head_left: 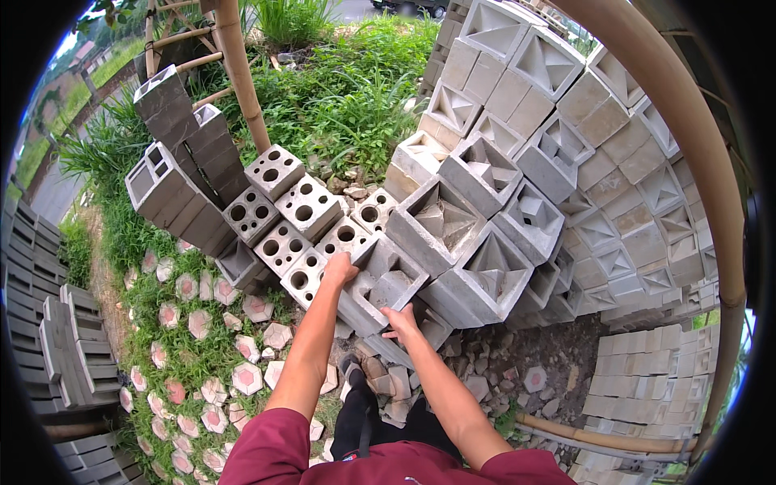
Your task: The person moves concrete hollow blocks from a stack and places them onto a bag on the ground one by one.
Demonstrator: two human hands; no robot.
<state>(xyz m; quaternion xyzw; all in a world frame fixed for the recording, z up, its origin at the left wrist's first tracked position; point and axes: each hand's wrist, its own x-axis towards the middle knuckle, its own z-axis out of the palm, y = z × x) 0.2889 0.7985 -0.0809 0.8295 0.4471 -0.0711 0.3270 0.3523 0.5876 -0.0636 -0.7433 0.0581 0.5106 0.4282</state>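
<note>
A grey concrete ventilation block (409, 273) with a deep angled hollow lies tilted in front of me, between the round-holed blocks and a stack of larger grey vent blocks. My left hand (341, 267) is closed over its far left edge, the fingertips partly hidden. At the near right corner of the same block, my right hand (402, 323) grips the rim, with its fingers bent round the edge. Beside my left hand stand pale concrete blocks with round holes (305, 212). A large grey vent block (485, 275) sits just right of the held one.
Tall stacks of pale vent blocks (594, 153) rise on the right, under a curved bamboo pole (687, 97). Darker hollow blocks (182, 198) are piled at the left. Hexagonal pavers (248, 378) lie in the grass, and broken rubble (477, 368) covers the ground near my feet.
</note>
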